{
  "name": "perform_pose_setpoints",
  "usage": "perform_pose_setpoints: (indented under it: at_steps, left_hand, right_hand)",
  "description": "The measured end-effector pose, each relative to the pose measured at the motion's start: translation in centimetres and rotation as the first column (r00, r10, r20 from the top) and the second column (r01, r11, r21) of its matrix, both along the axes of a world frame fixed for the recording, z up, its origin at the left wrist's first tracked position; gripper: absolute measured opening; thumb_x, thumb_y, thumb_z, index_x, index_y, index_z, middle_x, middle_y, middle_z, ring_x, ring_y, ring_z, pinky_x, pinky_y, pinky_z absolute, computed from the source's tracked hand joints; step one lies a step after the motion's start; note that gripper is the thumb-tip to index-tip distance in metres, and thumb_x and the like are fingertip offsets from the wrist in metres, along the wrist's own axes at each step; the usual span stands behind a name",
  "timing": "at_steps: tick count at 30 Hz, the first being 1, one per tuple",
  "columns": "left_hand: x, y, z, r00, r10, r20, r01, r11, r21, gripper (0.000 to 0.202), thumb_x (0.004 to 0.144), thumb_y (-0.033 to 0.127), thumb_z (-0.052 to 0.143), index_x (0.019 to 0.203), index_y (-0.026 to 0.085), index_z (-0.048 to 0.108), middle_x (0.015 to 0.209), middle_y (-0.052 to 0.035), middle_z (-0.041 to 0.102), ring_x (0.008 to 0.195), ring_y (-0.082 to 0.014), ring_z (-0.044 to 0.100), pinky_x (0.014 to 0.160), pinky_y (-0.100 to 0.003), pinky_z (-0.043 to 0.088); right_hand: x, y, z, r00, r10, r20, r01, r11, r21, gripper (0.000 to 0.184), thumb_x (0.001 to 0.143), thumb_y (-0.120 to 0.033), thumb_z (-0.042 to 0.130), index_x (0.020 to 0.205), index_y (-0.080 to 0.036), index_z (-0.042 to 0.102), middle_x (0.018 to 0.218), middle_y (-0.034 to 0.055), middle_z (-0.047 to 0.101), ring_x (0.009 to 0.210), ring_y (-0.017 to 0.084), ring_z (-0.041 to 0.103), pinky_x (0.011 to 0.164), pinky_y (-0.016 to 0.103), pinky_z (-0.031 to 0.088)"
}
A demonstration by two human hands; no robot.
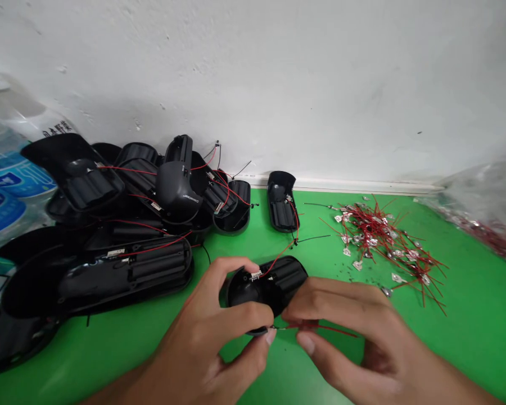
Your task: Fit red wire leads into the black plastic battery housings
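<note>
My left hand point(219, 320) grips a black plastic battery holder point(270, 284) from below and the side. A red wire point(274, 263) runs across the holder's open compartments and out towards the far side. My right hand point(354, 332) pinches a thin red wire point(329, 330) between thumb and fingers, right next to the holder's near edge. Just past my right fingertips lies a tangled heap of red wires with small metal terminals point(382, 242). A single black holder point(282, 201) with a red wire stands beyond both hands.
A large pile of black holders and lids point(126, 270) with red wires lies at the left against the white wall point(253, 73). Bottled water point(8, 180) stands at the far left. A clear plastic bag point(484, 202) lies at the right on the green tabletop point(455, 349).
</note>
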State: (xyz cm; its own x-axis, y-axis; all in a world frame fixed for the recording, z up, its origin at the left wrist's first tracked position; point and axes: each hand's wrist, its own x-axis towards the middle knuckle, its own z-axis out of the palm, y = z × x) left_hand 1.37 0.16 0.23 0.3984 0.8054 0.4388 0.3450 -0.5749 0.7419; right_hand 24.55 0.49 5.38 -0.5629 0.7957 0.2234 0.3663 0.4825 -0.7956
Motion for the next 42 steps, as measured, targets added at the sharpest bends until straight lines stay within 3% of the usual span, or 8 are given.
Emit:
perform_pose_setpoints:
  at_steps: [6,11,17,20,24,27,36,42]
  left_hand:
    - [0.1,0.1,-0.5,1.000,0.004,-0.016,-0.003,0.997,0.072,0.025,0.097,0.006,0.060,0.106,0.027,0.072,0.140,-0.0027,0.048,0.124,-0.0129,0.057,0.106,-0.020,0.048]
    - [0.0,0.3,-0.4,0.998,-0.019,-0.059,0.027,0.989,0.142,0.025,0.098,0.006,0.061,0.107,0.026,0.072,0.142,-0.0061,0.049,0.128,-0.0181,0.058,0.109,-0.028,0.052]
    - [-0.1,0.3,-0.3,0.998,-0.010,-0.066,0.019,0.989,0.146,0.025,0.099,0.004,0.059,0.109,0.024,0.069,0.141,-0.0065,0.050,0.126,-0.0159,0.058,0.109,-0.025,0.051]
    - [-0.2,0.3,-0.5,0.996,0.020,-0.087,-0.004,0.984,0.178,0.039,0.098,0.007,0.060,0.133,0.025,0.058,0.142,-0.0071,0.055,0.131,-0.0150,0.059,0.115,-0.025,0.050]
    - [-0.3,-0.1,-0.7,0.996,0.088,-0.025,-0.086,0.994,0.067,0.071,0.093,0.016,0.071,0.155,0.029,0.040,0.145,-0.0032,0.063,0.134,-0.0152,0.061,0.121,-0.025,0.047]
    - [-0.4,-0.3,-0.8,0.998,0.065,0.020,-0.066,0.997,0.034,0.076,0.090,0.017,0.074,0.157,0.033,0.042,0.147,-0.0005,0.064,0.135,-0.0157,0.063,0.120,-0.025,0.050]
    - [-0.7,0.1,-0.6,0.997,-0.003,-0.080,0.011,0.995,0.102,0.065,0.094,0.014,0.075,0.152,0.027,0.048,0.146,-0.0057,0.067,0.136,-0.0213,0.064,0.119,-0.033,0.053]
    - [0.1,0.0,0.2,0.982,0.097,-0.160,-0.079,0.990,0.120,0.064,0.087,0.042,0.087,0.145,0.031,0.063,0.129,-0.0098,0.074,0.126,-0.0348,0.071,0.102,-0.046,0.065]
  right_hand:
    - [0.7,-0.2,0.4,0.917,-0.043,0.396,-0.141,0.894,0.425,0.017,0.108,-0.017,0.056,0.102,-0.016,0.072,0.090,0.0048,0.073,0.076,0.019,0.066,0.064,0.037,0.050]
    - [0.2,-0.6,-0.3,0.875,-0.044,0.482,-0.210,0.863,0.459,0.022,0.108,-0.017,0.051,0.095,-0.017,0.069,0.088,0.0037,0.070,0.071,0.021,0.058,0.058,0.042,0.042]
    - [0.4,-0.9,-0.4,0.875,0.040,0.483,-0.222,0.919,0.327,0.017,0.104,-0.011,0.055,0.093,-0.017,0.065,0.091,0.0048,0.069,0.077,0.021,0.059,0.065,0.040,0.045]
    - [0.5,-0.7,0.1,0.936,0.052,0.348,-0.098,0.989,0.114,0.022,0.103,-0.008,0.050,0.088,-0.018,0.063,0.086,0.0039,0.066,0.077,0.017,0.060,0.068,0.033,0.048]
    - [0.6,0.1,0.3,0.982,-0.116,0.147,0.128,0.989,-0.072,0.031,0.106,-0.021,0.045,0.075,-0.022,0.047,0.069,0.0005,0.057,0.060,0.015,0.051,0.056,0.030,0.039]
    - [0.6,0.7,0.2,0.972,-0.166,0.164,0.187,0.975,-0.124,0.034,0.104,-0.025,0.044,0.070,-0.022,0.042,0.064,0.0003,0.053,0.057,0.015,0.047,0.054,0.031,0.033]
    - [0.7,0.7,-0.3,0.963,-0.083,0.255,0.129,0.978,-0.166,0.028,0.105,-0.022,0.046,0.081,-0.018,0.060,0.075,0.0025,0.064,0.066,0.014,0.057,0.059,0.027,0.038]
    - [0.6,0.7,0.1,0.961,-0.106,0.255,0.149,0.976,-0.156,0.033,0.103,-0.024,0.042,0.076,-0.018,0.060,0.079,0.0059,0.069,0.064,0.015,0.057,0.057,0.030,0.036]
